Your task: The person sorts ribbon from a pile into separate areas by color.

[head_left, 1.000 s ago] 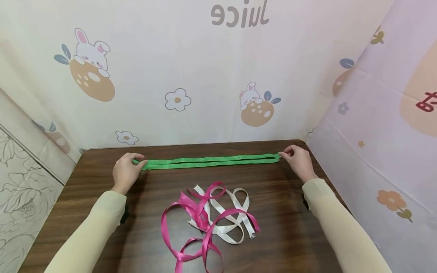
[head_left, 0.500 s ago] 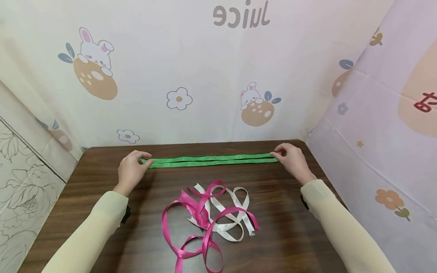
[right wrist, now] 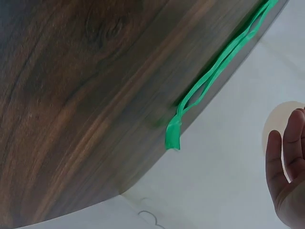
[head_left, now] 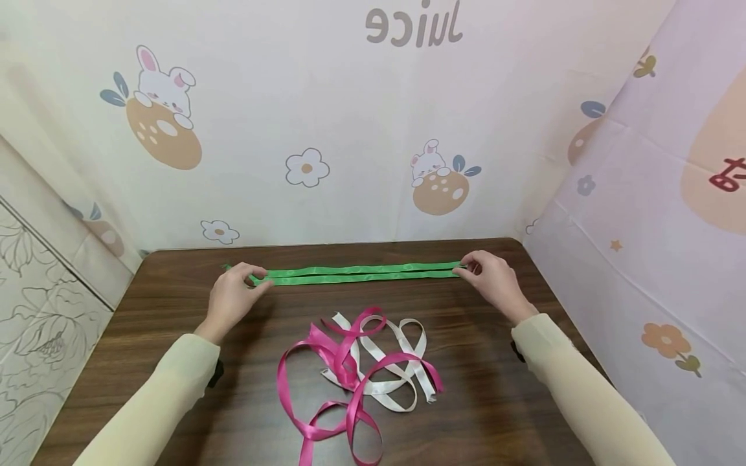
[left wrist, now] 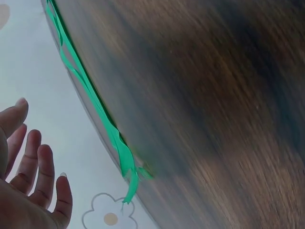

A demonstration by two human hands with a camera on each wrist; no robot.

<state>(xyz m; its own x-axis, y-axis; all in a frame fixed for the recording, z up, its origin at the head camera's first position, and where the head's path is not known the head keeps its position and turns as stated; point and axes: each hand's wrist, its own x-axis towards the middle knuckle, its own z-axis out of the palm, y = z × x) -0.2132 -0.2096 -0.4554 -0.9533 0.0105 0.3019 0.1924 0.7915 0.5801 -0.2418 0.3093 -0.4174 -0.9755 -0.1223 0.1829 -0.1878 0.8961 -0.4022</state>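
Observation:
A green ribbon point(head_left: 361, 274) lies stretched along the table's back edge in two strands running side by side. My left hand point(head_left: 233, 298) hovers over its left end, thumb and fingertips apart. In the left wrist view that ribbon point(left wrist: 90, 93) ends in a loose tail, and the left hand point(left wrist: 35, 191) has spread, gently bent fingers clear of it. Over the right end is my right hand point(head_left: 492, 285), thumb and forefinger apart. From the right wrist, the ribbon point(right wrist: 173, 136) shows a free end, with the right hand point(right wrist: 290, 176) apart from it, fingers nearly straight.
A tangled pink ribbon point(head_left: 282, 382) and a white ribbon point(head_left: 387, 389) overlap on the middle of the brown wooden table point(head_left: 466, 414). A printed curtain point(head_left: 361, 207) hangs right behind the back edge, and another cloth point(head_left: 618, 298) hangs at the right.
Both hands have shifted inward along the green ribbon, the left one to the right and the right one leftward. A green tip now shows beyond the left hand. The pink and white ribbons stay put.

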